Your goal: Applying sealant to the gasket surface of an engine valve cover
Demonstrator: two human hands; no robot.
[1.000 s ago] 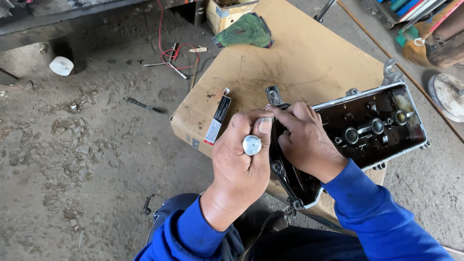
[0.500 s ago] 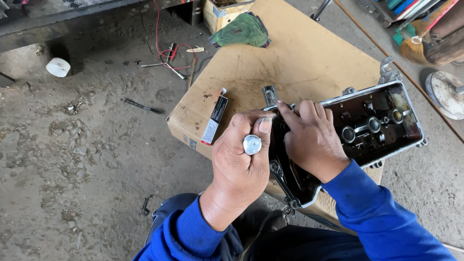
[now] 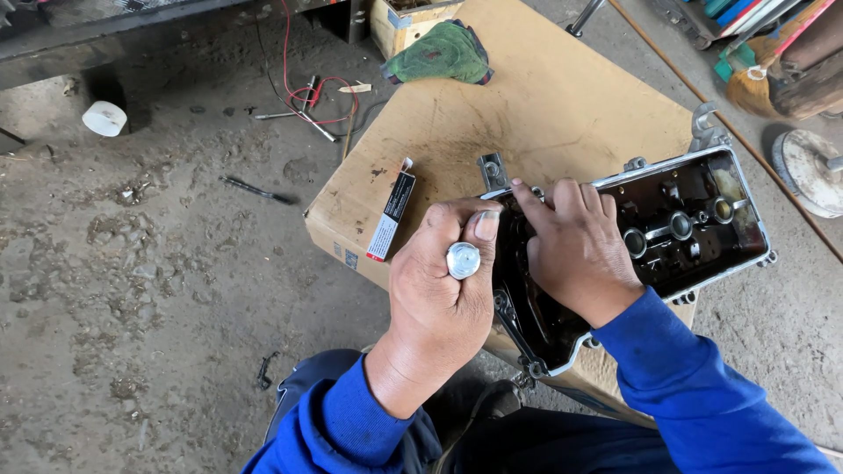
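Note:
A metal engine cover [image 3: 702,219] lies upside down on a cardboard box [image 3: 544,105], its dark oily inside facing up. My left hand [image 3: 435,298] is closed around a small silver-ended tube [image 3: 463,260], its thumb tip at the cover's near-left rim. My right hand [image 3: 575,246] lies flat over the cover's left half, index finger stretched to the upper-left corner of the rim. Both hands hide the cover's left part. A small black, white and red carton [image 3: 391,215] lies on the box just left of my left hand.
A green rag [image 3: 439,53] sits at the box's far edge. On the dirt floor lie red wires [image 3: 316,88], a thin dark tool [image 3: 255,189] and a white roll [image 3: 104,118]. A white disc [image 3: 808,171] and a broom [image 3: 755,83] are at the right.
My right hand has flattened over the cover and its index finger has reached toward the rim's upper-left corner. My left hand keeps hold of the tube in the same place.

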